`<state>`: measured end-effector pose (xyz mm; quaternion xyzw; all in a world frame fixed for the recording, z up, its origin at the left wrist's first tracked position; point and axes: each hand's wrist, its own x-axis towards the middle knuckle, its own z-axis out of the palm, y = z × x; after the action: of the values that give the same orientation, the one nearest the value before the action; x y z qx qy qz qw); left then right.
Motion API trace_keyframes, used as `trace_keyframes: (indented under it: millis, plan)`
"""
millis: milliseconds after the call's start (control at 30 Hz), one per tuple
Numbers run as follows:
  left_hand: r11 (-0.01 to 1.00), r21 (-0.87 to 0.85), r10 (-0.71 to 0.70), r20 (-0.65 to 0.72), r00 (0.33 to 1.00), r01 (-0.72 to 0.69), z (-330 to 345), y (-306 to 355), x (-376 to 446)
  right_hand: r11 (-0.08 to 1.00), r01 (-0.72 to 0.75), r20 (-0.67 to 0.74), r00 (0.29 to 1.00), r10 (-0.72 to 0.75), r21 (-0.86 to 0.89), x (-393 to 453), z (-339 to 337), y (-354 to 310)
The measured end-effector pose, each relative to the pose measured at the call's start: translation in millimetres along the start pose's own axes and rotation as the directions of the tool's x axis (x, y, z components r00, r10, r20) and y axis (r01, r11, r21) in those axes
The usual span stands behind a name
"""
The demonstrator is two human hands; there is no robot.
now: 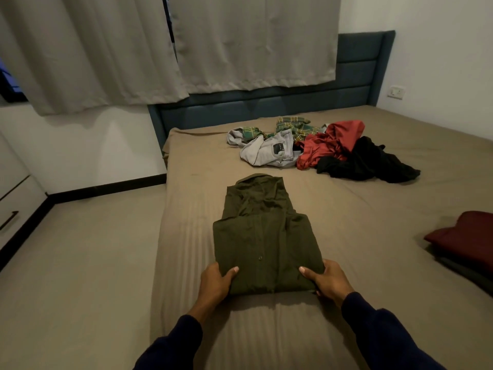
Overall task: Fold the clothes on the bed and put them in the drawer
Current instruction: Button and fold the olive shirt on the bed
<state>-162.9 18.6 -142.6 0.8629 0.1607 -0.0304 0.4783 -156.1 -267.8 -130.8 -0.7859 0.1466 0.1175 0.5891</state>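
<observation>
The green shirt (pixel 264 236) lies on the near part of the bed (pixel 373 209), partly folded. The left hand (pixel 214 283) and the right hand (pixel 326 281) each hold a near corner, thumbs on top, so each grip is closed on the cloth. To fold well, I think both hands should lift together and keep the edges even. The messy pile (pixel 320 148) waits far off. No words can be read anywhere.
</observation>
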Motion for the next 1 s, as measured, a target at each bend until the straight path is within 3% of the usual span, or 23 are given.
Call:
trace_keyframes:
  millis: [233, 400, 533, 667, 800, 900, 1000]
  plan:
    - [1.0, -0.014, -0.003, 0.005, 1.0, 0.003, 5.7, -25.9, -66.1, 0.997, -0.079, 0.067, 0.995, 0.077, 0.016, -62.6, -18.1, 31.4]
    - [0.996, -0.031, -0.086, -0.028, 0.996, 0.086, 11.6, -39.0, -97.7, 0.986, -0.138, 0.134, 0.98, 0.15, -0.095, -83.5, -26.8, 31.9]
    - [0.99, -0.098, -0.116, -0.097, 0.988, 0.106, 7.3, -35.2, -113.9, 0.994, -0.049, 0.06, 0.997, 0.055, -0.094, -97.3, -29.4, 27.7]
    - [0.94, -0.335, 0.067, -0.013, 0.998, -0.067, -20.0, -21.1, -107.0, 0.989, 0.11, 0.101, 0.988, -0.12, 0.101, -105.3, -36.2, 9.7]
    - [0.839, -0.54, 0.118, 0.065, 0.991, -0.065, -52.9, 8.5, -98.4, 0.884, 0.08, 0.159, 0.972, -0.171, 0.461, -102.2, -43.6, -16.4]
    - [0.844, -0.499, 0.264, 0.064, 0.962, -0.198, -76.6, 31.2, -84.4, 0.819, 0.119, 0.184, 0.947, -0.264, 0.561, -90.4, -48.8, -42.2]
    - [0.889, -0.314, 0.342, -0.033, 0.939, -0.334, -84.7, 60.0, -55.1, 0.871, 0.297, 0.014, 0.945, -0.328, 0.392, -66.6, -44.6, -79.8]
